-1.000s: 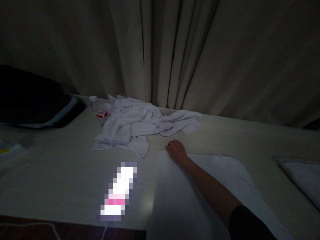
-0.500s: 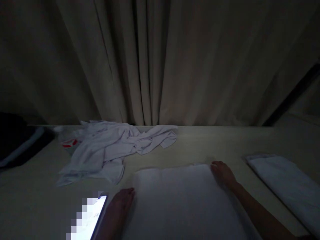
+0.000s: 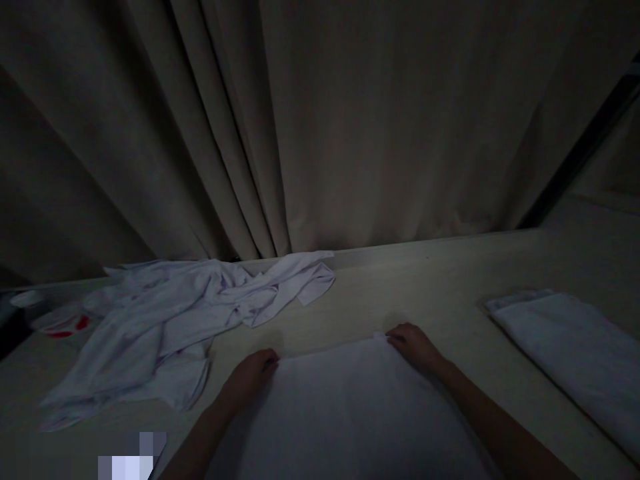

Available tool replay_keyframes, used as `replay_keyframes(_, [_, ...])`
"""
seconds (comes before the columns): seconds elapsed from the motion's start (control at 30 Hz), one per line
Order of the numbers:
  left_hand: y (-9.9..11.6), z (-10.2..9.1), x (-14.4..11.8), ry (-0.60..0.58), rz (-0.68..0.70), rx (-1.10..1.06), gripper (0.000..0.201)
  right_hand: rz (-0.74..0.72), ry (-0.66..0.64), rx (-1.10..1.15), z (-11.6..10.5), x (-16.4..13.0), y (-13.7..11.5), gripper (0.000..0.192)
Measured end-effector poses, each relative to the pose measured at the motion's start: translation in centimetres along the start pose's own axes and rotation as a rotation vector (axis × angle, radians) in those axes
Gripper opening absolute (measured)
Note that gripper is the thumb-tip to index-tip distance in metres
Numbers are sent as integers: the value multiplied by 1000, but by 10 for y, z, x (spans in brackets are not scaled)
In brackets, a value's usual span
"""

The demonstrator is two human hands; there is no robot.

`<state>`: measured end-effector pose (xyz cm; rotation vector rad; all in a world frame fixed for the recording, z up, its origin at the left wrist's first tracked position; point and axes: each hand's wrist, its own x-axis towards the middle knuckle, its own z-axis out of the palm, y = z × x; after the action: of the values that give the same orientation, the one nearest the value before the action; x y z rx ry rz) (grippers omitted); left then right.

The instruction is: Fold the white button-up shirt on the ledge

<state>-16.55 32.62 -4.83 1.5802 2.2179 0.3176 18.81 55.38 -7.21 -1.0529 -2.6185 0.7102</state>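
Observation:
A flat white cloth [image 3: 345, 413] lies spread on the pale table [image 3: 430, 293] right in front of me. My left hand [image 3: 250, 377] rests at its far left corner, fingers curled on the edge. At the far right corner my right hand [image 3: 413, 347] pinches the cloth's edge. Both forearms reach in from the bottom of the view. The light is dim and finger detail is hard to read.
A crumpled pile of white garments [image 3: 185, 313] lies at the left. A plastic bottle with a red label [image 3: 60, 320] lies beyond it. A folded white cloth [image 3: 570, 347] sits at the right. A lit phone screen [image 3: 127, 463] is at the bottom left. Curtains [image 3: 320, 133] hang behind.
My left hand has come forward to the cloth's far left corner. My right hand shifted left along the far edge. The view has turned rightward and the phone slid toward the bottom left.

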Motion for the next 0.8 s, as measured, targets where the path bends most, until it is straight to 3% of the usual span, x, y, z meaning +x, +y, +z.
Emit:
replay_keyframes(0.23, [-3,-29,15,-6,20,-200,27,-43,-86,155,-18,16,12,29])
replay_keyframes(0.4, [-11,-13,29,-90,-10,-109,25,13,-126,-29,-9,24,9,27])
replay_keyframes(0.53, [-15,-1,33,-72,-29,-109,23,50,-82,-175,-2,24,5,25])
replay_keyframes(0.67, [-16,-1,35,-65,-16,-151,28,44,-100,-72,-2,22,4,29])
replay_keyframes(0.8, [-15,-6,34,-141,-4,-206,37,19,-155,31,-3,22,7,35])
